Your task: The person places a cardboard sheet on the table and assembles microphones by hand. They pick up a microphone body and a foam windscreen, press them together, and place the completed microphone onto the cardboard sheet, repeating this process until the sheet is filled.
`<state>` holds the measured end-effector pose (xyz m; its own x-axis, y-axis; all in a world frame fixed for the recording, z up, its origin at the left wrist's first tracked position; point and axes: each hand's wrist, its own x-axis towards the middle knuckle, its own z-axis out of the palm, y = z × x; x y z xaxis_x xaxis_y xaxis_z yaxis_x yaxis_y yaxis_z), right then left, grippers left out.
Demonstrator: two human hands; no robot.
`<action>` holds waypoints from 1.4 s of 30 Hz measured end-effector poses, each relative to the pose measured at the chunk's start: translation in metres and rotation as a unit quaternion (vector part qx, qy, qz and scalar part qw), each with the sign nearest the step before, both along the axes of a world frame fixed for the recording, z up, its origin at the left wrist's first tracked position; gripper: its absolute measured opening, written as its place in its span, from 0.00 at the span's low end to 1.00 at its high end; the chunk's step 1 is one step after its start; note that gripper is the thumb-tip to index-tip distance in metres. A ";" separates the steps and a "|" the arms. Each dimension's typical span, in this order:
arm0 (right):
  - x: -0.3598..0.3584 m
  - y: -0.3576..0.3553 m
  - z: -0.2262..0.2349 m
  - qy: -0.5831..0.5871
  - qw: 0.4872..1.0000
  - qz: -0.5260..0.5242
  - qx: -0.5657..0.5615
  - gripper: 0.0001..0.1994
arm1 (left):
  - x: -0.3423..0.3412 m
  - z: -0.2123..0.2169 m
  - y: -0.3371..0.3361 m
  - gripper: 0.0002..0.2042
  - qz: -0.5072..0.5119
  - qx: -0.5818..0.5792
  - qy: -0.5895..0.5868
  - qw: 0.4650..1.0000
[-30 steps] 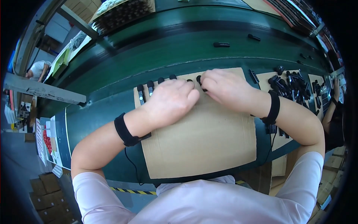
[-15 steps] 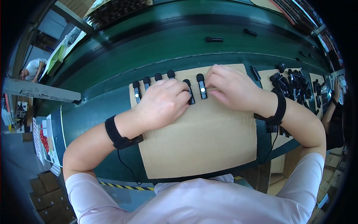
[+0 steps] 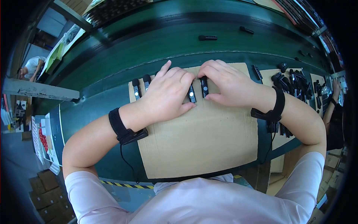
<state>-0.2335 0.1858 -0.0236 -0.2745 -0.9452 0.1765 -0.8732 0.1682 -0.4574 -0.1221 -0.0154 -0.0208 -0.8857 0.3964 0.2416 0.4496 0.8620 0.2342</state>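
On a brown cardboard sheet (image 3: 201,145) lie several small black clip-on microphones with round foam tips, in a row along the far edge. My left hand (image 3: 167,93) is bent around one microphone (image 3: 192,94), thumb at its near end, forefinger at its far end, another finger stretched away. To its right, my right hand (image 3: 229,86) grips a second microphone (image 3: 204,88) between fingertips at the foam tip and thumb near the lower end. Two more microphones, the leftmost (image 3: 136,89) and its neighbour (image 3: 146,80), show left of my left hand, which covers others.
Beyond the sheet runs a green belt (image 3: 149,41) carrying loose microphones (image 3: 207,37). At right, a pile of black microphones (image 3: 294,84) lies on another cardboard piece (image 3: 281,142). A grey metal beam (image 3: 41,89) juts in from the left. Other people sit at far left and right.
My left hand has spread its fingers, uncovering more of the microphone it holds. My right fingers have closed on the neighbouring microphone. The microphones on the belt have shifted slightly left.
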 end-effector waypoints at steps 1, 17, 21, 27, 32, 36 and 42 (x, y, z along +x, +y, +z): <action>0.000 0.000 0.001 -0.001 1.000 0.001 0.002 0.26 | -0.001 0.000 0.000 0.29 0.002 0.003 -0.011 1.000; -0.012 -0.010 0.003 0.023 1.000 -0.009 0.007 0.26 | -0.021 0.003 -0.005 0.30 0.064 0.053 -0.086 0.993; -0.012 -0.013 0.001 0.023 0.999 -0.017 0.018 0.26 | -0.023 0.003 -0.004 0.31 0.064 0.051 -0.093 0.992; -0.011 -0.015 -0.002 0.022 0.999 -0.017 0.018 0.25 | -0.022 0.002 -0.005 0.31 0.062 0.056 -0.094 0.992; -0.010 -0.013 -0.001 0.010 1.000 -0.016 0.021 0.24 | -0.021 0.001 -0.006 0.32 0.059 0.057 -0.097 0.992; -0.008 -0.013 -0.001 0.016 0.999 -0.014 0.033 0.24 | -0.020 0.002 -0.007 0.32 0.060 0.057 -0.100 0.991; -0.007 -0.011 0.000 0.014 0.999 -0.019 0.042 0.25 | -0.018 0.005 -0.007 0.33 0.070 0.059 -0.113 0.989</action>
<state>-0.2408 0.1744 -0.0235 -0.3076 -0.9458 0.1040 -0.8772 0.2395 -0.4162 -0.1402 -0.0223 -0.0156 -0.9668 0.2460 0.0689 0.2519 0.8728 0.4181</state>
